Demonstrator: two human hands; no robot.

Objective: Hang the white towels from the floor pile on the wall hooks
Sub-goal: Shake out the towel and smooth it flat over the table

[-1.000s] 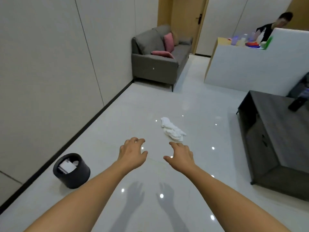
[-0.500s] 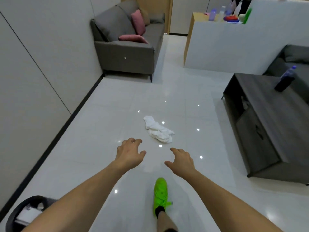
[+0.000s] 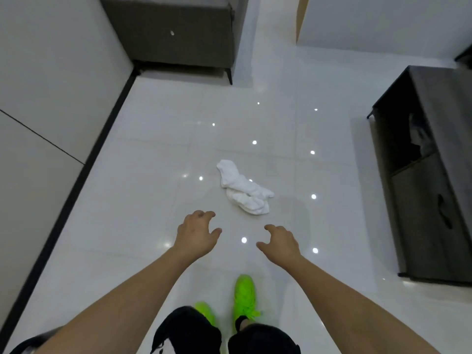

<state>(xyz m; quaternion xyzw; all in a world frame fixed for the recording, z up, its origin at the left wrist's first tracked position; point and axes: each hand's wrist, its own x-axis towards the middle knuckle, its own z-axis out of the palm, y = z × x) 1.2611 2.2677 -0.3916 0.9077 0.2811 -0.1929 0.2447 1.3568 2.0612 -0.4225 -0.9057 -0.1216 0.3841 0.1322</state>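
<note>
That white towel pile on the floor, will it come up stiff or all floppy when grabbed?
Probably floppy: the white towel pile lies crumpled in soft folds, so loose ends would likely dangle. It looks light for its bulk. On the glossy floor it might slide if pushed. Neither the left hand nor the right hand touches it.

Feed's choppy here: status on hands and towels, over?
Left hand and right hand open, empty. White towels piled on floor, untouched. Nothing between hands and pile.

Glossy white tiled floor [image 3: 153, 149], grey sofa [image 3: 178, 34], dark cabinet [image 3: 434, 175]
</note>
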